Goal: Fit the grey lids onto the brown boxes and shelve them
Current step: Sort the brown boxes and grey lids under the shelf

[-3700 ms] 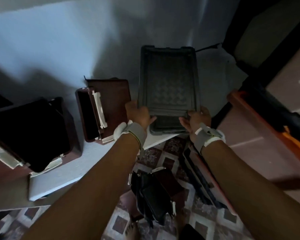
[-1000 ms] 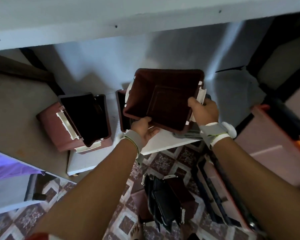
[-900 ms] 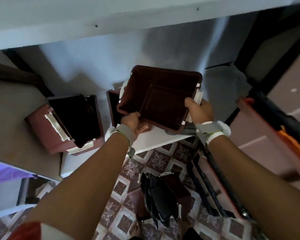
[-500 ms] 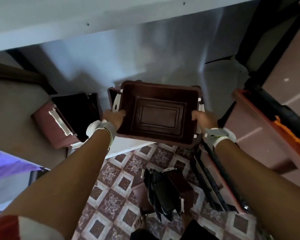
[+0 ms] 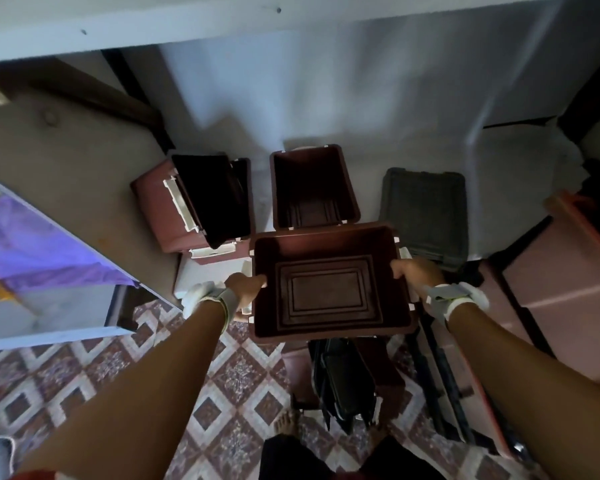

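Plainly, both hands (image 5: 329, 284) hold an open, unmarked brown box (image 5: 329, 285).

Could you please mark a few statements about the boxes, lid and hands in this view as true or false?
1. Both hands hold one open brown box: left hand, right hand. True.
2. The held box already has its lid on. False; it is open and empty.
3. A grey lid lies on the shelf to the right. True.
4. The upright box behind the held one is closed. False; it is open on top.
5. The left box stands upright. False; it is tipped over.
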Action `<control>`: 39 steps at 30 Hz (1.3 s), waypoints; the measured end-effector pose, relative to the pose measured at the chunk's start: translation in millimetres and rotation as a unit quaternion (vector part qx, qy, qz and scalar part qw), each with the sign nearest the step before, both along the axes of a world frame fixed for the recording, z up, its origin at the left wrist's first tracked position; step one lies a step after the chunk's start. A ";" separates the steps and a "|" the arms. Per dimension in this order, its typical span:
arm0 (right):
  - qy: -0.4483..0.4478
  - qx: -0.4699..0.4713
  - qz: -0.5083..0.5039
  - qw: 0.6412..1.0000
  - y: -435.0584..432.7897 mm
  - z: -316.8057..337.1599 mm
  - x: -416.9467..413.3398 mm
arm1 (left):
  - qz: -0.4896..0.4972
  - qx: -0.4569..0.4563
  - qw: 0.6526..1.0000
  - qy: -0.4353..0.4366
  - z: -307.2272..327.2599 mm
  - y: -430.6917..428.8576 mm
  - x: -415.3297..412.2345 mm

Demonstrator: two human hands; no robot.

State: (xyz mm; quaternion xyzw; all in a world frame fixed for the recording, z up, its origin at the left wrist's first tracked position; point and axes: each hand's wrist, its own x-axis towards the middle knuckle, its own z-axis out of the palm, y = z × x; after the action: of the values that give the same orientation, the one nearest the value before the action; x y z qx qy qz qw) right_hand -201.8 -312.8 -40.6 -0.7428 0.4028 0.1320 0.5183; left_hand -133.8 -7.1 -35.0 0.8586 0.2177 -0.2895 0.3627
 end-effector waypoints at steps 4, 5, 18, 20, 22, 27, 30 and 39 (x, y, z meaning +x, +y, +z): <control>-0.001 -0.005 -0.008 1.000 6.4 -13.3 8.0 | 0.047 0.011 0.993 -0.103 -20.7 -4.5 -2.2; -0.008 0.001 -0.018 1.000 6.2 -17.7 10.3 | 0.048 0.010 0.991 -0.122 -23.5 -6.8 -3.2; -0.012 -0.103 0.043 0.994 0.5 -56.5 66.8 | -0.054 0.079 0.985 -0.145 -58.3 -9.4 48.1; -0.015 -0.092 0.044 0.995 0.0 -55.0 81.4 | -0.055 0.079 0.984 -0.148 -59.0 -11.0 62.4; -0.003 -0.092 0.045 0.995 -1.5 -53.9 94.0 | -0.057 0.087 0.984 -0.146 -60.9 -12.4 71.9; 0.014 -0.080 0.056 0.995 -5.8 -57.6 102.3 | -0.079 0.119 0.977 -0.159 -62.6 -14.0 71.4; 0.013 -0.074 0.055 0.996 -5.8 -54.5 99.9 | -0.060 0.093 0.982 -0.153 -62.8 -15.9 69.5; -0.016 -0.038 0.028 0.999 -3.9 -43.6 88.9 | 0.073 0.133 0.969 -0.195 -45.9 -38.0 43.6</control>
State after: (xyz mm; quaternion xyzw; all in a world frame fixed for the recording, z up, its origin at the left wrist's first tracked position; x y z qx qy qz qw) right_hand -112.9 -316.8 -84.3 -0.7750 0.3780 0.1188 0.4923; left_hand -90.2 -45.0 -80.9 0.9207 0.2412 -0.0581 0.3012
